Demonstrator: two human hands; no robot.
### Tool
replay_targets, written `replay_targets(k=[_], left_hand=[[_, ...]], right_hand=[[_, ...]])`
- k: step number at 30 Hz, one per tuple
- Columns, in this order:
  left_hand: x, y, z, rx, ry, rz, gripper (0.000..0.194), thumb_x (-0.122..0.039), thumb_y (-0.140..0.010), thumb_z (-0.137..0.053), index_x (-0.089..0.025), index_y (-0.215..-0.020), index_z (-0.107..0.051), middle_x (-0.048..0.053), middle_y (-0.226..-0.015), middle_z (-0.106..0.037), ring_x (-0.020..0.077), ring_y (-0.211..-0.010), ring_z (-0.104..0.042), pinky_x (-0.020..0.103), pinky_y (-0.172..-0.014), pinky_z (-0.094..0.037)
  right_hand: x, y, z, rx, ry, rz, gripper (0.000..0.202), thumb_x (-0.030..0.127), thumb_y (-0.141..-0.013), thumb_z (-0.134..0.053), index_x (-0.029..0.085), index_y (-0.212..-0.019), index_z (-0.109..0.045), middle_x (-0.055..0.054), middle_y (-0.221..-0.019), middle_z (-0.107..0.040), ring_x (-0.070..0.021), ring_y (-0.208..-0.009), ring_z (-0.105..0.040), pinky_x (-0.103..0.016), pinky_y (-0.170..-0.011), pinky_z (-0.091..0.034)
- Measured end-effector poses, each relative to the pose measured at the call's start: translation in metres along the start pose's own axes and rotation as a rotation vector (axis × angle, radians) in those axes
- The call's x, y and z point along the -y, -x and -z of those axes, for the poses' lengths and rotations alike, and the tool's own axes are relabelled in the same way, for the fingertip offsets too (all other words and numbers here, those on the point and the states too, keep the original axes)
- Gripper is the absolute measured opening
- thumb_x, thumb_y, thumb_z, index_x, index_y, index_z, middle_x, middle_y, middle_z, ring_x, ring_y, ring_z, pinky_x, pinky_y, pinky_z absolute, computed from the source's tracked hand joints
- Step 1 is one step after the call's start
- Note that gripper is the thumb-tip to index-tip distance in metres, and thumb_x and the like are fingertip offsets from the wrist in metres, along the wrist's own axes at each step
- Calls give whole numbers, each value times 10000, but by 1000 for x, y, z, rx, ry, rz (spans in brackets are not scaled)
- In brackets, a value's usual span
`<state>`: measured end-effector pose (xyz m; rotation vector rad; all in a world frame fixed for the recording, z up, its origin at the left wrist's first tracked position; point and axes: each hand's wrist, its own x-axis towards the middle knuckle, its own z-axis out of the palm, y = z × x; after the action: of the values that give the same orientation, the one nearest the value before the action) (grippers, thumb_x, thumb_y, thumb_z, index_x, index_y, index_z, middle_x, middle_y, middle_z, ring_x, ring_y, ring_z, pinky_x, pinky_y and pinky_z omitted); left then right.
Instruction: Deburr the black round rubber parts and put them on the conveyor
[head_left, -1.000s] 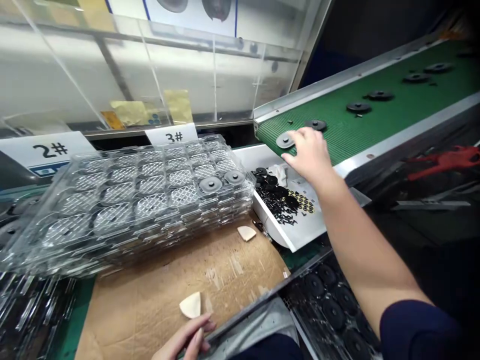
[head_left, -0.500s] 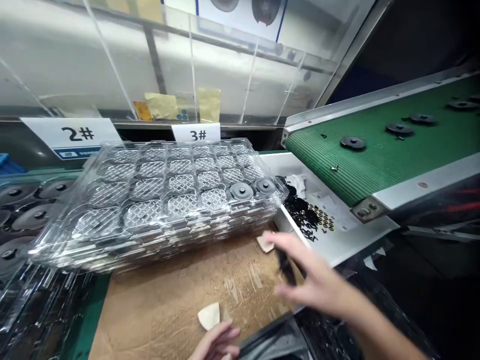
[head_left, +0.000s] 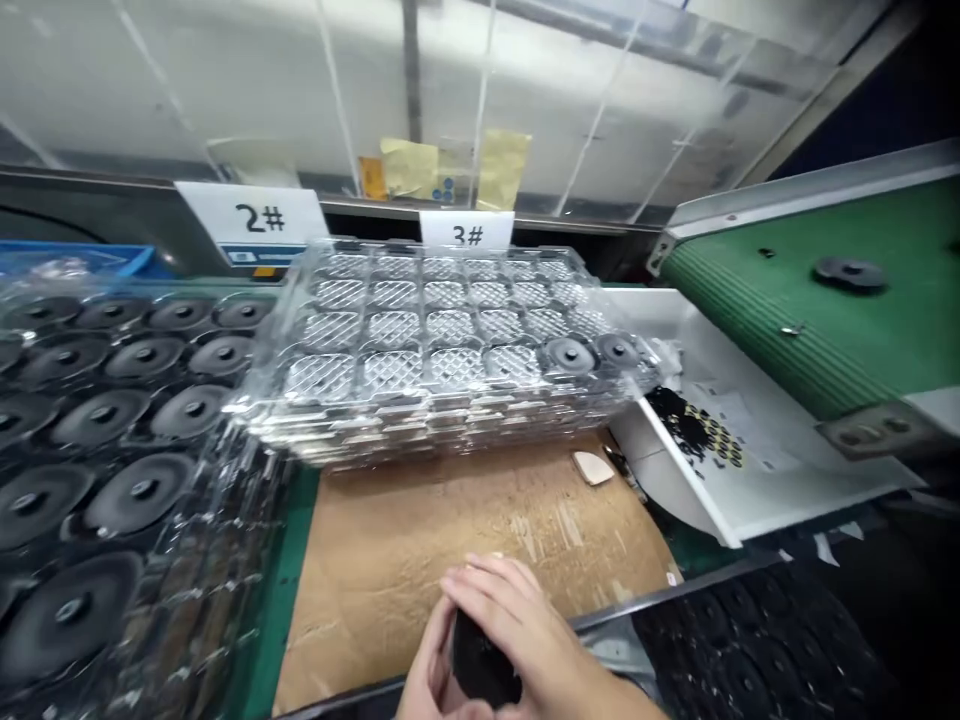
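Note:
At the near edge of the brown cardboard (head_left: 390,540), my left hand (head_left: 426,665) and my right hand (head_left: 529,630) are together around a black rounded plastic part (head_left: 484,665). The fingers of my right hand lie across its top, and my left hand closes on its left side. Much of the part is hidden by the hands. A pale cloth-like pad (head_left: 592,467) lies on the cardboard, beyond my right hand. Behind it stands a stack of clear plastic trays (head_left: 390,405), its top tray holding two grey discs (head_left: 570,355) in the right-hand pockets of the front row.
On the left, black disc parts (head_left: 142,490) fill another clear tray. At right, a white bin (head_left: 780,510) contains small black pieces (head_left: 682,420) and yellow-ringed pieces. A green conveyor belt (head_left: 810,330) carries a dark disc (head_left: 851,273). Dark trays (head_left: 750,660) sit at lower right.
My right hand has brought the black part left and toward me, meeting my left hand. The nearer pale pad no longer shows on the cardboard. The view has turned left.

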<state>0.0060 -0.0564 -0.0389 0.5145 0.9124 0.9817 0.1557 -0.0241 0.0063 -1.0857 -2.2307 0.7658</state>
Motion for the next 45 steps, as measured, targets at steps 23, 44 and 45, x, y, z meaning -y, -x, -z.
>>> replay_targets(k=[23,44,45], left_hand=[[-51,18,15,-160,503,-62,508,-315,-709,-676,-273,-1198,-546,82,-1183,-622,276,-1119,-543,377,-985,-408],[-71,34,-33,-81,238,62,518,-351,-577,-777,-244,-1066,-642,53,-1040,-682,234,-1000,-602,292,-872,-474],[-72,35,-35,-101,225,68,484,-343,-592,-770,-246,-1050,-648,46,-1054,-679,218,-996,-603,274,-869,-471]], right_hand=[[2,-52,13,-35,-76,-365,205,259,-870,-502,233,-1039,-616,-19,-965,-658,-136,-857,-612,-247,-738,-484],[77,-57,48,-110,-243,-6,257,137,-890,-439,113,-1093,-594,-43,-835,-613,-115,-779,-556,-220,-759,-443],[76,-54,48,-108,-267,28,272,133,-892,-431,93,-1118,-576,-55,-856,-613,-116,-794,-556,-218,-766,-445]])
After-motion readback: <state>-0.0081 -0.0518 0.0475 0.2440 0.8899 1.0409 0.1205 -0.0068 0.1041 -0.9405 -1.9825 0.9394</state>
